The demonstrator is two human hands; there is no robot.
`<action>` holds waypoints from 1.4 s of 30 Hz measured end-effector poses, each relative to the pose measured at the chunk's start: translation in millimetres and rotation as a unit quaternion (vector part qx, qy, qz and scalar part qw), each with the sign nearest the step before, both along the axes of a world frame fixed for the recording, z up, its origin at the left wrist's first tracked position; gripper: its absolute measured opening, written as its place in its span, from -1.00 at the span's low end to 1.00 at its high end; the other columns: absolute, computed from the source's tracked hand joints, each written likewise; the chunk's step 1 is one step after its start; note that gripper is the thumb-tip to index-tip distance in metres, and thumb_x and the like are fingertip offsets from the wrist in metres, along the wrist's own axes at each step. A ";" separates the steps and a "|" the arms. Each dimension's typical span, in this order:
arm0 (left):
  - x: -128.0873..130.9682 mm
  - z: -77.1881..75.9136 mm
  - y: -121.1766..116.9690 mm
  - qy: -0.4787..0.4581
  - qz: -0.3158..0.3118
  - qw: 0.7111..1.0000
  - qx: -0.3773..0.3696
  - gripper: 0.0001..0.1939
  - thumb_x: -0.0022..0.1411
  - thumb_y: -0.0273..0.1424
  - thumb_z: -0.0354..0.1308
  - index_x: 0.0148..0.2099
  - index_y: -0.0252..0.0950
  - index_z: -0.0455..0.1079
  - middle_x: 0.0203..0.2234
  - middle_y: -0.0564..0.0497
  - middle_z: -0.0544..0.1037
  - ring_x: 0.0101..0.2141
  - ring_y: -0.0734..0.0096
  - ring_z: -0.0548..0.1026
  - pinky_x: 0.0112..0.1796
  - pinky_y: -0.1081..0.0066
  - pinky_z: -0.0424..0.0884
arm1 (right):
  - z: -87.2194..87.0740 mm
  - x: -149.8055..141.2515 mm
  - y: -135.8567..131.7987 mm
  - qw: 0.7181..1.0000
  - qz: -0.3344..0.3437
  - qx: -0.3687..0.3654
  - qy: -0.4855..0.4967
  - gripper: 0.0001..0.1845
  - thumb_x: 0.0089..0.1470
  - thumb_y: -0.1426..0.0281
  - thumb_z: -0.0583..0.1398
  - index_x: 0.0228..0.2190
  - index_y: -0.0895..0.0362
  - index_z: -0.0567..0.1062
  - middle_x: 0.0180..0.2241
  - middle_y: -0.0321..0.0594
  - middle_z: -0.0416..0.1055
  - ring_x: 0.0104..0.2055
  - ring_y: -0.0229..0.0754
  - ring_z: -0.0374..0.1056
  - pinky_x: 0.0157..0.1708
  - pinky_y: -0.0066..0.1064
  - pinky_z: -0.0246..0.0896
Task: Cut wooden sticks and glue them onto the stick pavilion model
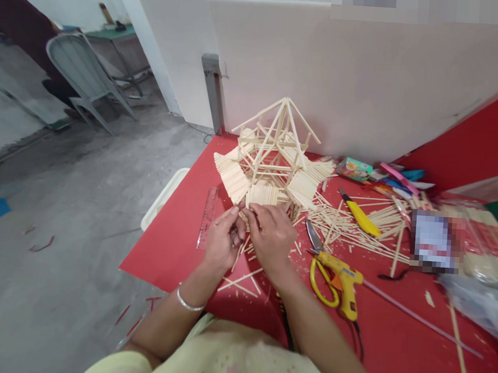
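A model house of thin wooden sticks stands on the red tabletop, with an open peaked frame and slatted panels sloping out around it. My left hand is closed, thumb and fingers pinched at the model's front edge. Right beside it, my right hand is closed too, its fingertips bent down against the same front edge and almost meeting the left ones. Whatever the fingertips hold is small and hidden by them. Loose short sticks lie below the hands. A clear ruler rests left of the model.
To the right lie a yellow glue gun with a glue stick, yellow-handled scissors, a yellow cutter knife and a pile of loose sticks. Plastic packs crowd the far right. A white board stands behind. A person sits by a chair at left.
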State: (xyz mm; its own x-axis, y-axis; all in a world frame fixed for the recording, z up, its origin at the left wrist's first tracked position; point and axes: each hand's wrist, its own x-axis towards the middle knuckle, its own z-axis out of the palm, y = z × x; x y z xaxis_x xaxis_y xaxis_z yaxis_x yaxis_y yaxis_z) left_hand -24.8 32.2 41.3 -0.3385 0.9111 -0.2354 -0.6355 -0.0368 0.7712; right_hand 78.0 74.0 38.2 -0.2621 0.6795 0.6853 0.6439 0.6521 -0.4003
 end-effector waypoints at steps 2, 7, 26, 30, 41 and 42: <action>0.2 -0.1 0.4 0.003 0.000 1.000 0.001 -0.67 0.22 -0.22 0.26 -0.10 -0.37 0.52 -0.74 0.15 0.33 -0.74 0.65 0.14 -0.70 0.60 -0.01 | -0.8 0.1 0.6 1.000 0.001 -0.001 0.000 -0.82 0.25 0.32 0.22 -0.16 0.11 0.56 -0.27 -0.19 0.55 -0.20 -0.16 0.39 -0.10 -0.32 0.24; 0.3 1.9 0.8 0.011 0.000 1.000 -0.003 -0.66 0.20 -0.20 0.27 -0.10 -0.36 0.52 -0.74 0.16 0.33 -0.75 0.66 0.13 -0.70 0.60 -0.01 | -0.7 0.2 0.7 1.000 0.001 -0.001 -0.006 -0.82 0.25 0.33 0.21 -0.15 0.10 0.56 -0.27 -0.17 0.55 -0.19 -0.17 0.40 -0.12 -0.33 0.22; 1.3 8.0 -15.8 0.031 0.011 0.999 -0.009 -0.70 0.19 -0.21 0.28 -0.15 -0.35 0.53 -0.75 0.16 0.31 -0.74 0.66 0.11 -0.68 0.57 -0.04 | -0.2 5.3 -14.0 0.999 0.042 -0.003 -0.008 -0.73 0.25 0.37 0.20 -0.02 0.00 0.56 -0.24 -0.20 0.54 -0.20 -0.18 0.37 -0.14 -0.33 0.23; 0.3 -0.6 -35.8 0.048 -0.020 0.998 -0.037 -0.72 0.19 -0.20 0.26 -0.25 -0.34 0.56 -0.75 0.13 0.30 -0.73 0.64 0.13 -0.68 0.56 -0.01 | -12.3 19.5 -33.3 0.996 0.086 -0.039 -0.004 -0.70 0.23 0.41 0.21 -0.01 0.00 0.55 -0.19 -0.19 0.54 -0.15 -0.18 0.39 -0.09 -0.32 0.27; -51.0 -51.7 -64.7 0.384 0.022 0.916 -0.116 -0.98 -0.04 -0.45 0.37 -0.47 -0.27 0.59 -0.57 0.01 0.51 -0.50 0.43 0.38 -0.47 0.49 0.23 | -44.0 58.6 -77.5 0.974 0.047 -0.197 -0.102 -0.80 0.29 0.33 0.14 -0.29 0.04 0.58 -0.34 -0.25 0.50 -0.22 -0.19 0.35 -0.20 -0.38 0.16; -55.3 -55.9 -65.3 0.428 0.023 0.897 -0.111 -0.98 -0.02 -0.47 0.34 -0.47 -0.26 0.59 -0.55 0.01 0.52 -0.47 0.41 0.39 -0.44 0.48 0.24 | -46.3 57.2 -78.6 0.971 0.050 -0.203 -0.119 -0.80 0.29 0.33 0.15 -0.30 0.05 0.58 -0.35 -0.26 0.49 -0.22 -0.20 0.34 -0.21 -0.38 0.15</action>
State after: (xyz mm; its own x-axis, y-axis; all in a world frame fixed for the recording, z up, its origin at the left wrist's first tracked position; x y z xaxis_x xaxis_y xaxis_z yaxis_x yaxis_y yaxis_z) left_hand -80.0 -33.1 -14.7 -0.5173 0.8545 -0.0465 0.1907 0.1680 0.9672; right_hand 135.2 -4.6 -8.1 -0.4590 0.8437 0.2784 0.6913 0.5360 -0.4846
